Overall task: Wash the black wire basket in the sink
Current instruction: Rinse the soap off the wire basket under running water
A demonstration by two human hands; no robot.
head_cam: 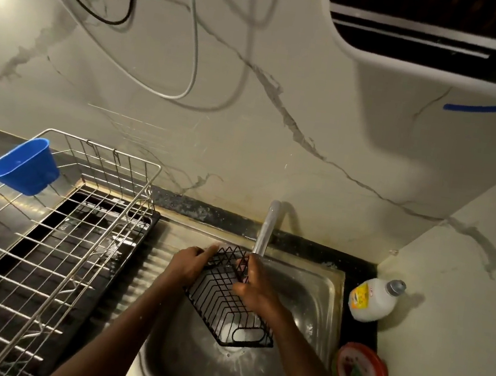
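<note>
Hands (219, 274) grip black wire basket (229, 305) over sink (326, 289), seemingly under tap (266, 228).

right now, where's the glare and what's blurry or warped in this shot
Head view: a light source blows out the top-left corner; the wide lens bows the wall veins and the dish rack; both hands, left hand and right hand, on the black wire basket look slightly soft; the sink shows dull reflections.

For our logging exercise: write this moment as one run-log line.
stage: washing | black wire basket: held tilted over sink, under tap | left hand: grips basket's left rim | right hand: grips right rim
</note>
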